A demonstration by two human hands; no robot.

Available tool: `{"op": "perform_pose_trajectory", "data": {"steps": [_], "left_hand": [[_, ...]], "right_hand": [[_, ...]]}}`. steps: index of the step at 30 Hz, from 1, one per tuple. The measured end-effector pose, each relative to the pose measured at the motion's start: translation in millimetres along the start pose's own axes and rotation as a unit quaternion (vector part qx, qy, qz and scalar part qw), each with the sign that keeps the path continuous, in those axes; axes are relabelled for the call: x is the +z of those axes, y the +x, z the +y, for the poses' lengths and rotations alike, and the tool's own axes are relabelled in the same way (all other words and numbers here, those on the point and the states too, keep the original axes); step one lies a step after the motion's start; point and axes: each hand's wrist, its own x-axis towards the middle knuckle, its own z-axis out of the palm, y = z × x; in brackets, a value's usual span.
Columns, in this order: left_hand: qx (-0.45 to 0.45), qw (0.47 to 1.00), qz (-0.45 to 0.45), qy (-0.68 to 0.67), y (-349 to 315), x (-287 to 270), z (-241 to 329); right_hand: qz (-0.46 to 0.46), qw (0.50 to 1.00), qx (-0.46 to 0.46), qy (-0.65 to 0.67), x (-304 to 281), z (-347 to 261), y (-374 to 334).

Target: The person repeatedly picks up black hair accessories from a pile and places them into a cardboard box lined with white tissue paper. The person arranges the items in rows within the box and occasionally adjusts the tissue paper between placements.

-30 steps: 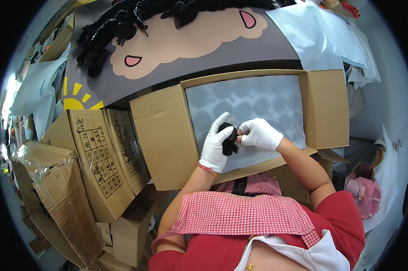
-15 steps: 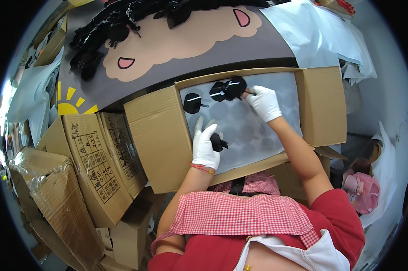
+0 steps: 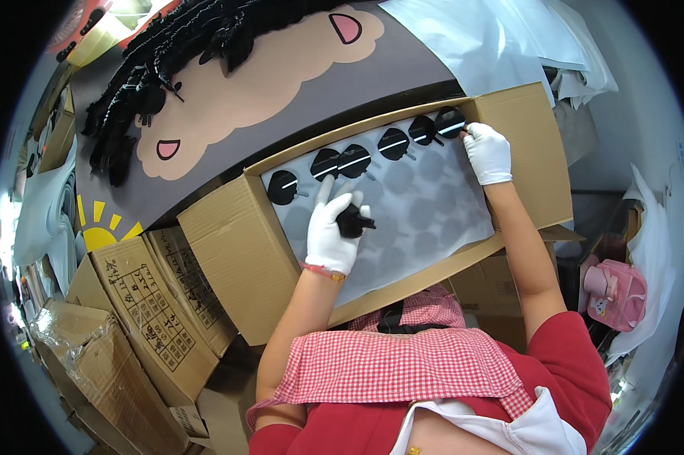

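Inside an open cardboard box [image 3: 391, 293] lies a sheet of translucent white paper [image 3: 387, 254]. Along its far side runs a row of glossy black discs [image 3: 283, 187], each with a short stub, some overlapping. My gloved right hand [image 3: 488, 155] is closed at the far right corner, pinching the stub of the end disc [image 3: 451, 123]. Over the left part of the sheet is my gloved left hand [image 3: 330, 235], wrapped round a small bunch of black stubbed discs [image 3: 352, 221]. Dim round shapes show through the paper.
A grey table mat [image 3: 251, 140] with a cartoon print lies beyond the box, bearing a heap of black stubbed pieces [image 3: 213, 34]. Closed cartons [image 3: 156, 311] stand at left. White sheets [image 3: 501, 38] are at the far right, a pink bag [image 3: 616, 296] at right.
More discs now lie in the row, which reaches the right corner. My right hand has moved right along it. My left hand still holds black pieces, and the whole view has shifted.
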Motion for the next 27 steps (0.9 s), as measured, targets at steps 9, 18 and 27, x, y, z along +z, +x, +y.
{"op": "perform_pose_trajectory", "data": {"steps": [9, 18, 27], "left_hand": [[0.001, 0.997, -0.075, 0.0, 14, 28, -20], [0.109, 0.986, -0.11, 0.054, -39, -37, -28], [-0.025, 0.992, 0.093, -0.078, -68, -58, -15]], "right_hand": [[-0.269, 0.909, -0.029, 0.316, -43, -99, -53], [-0.457, 0.829, -0.04, 0.321, -39, -152, -77], [-0.257, 0.934, -0.092, 0.232, 3, -193, -74]]}}
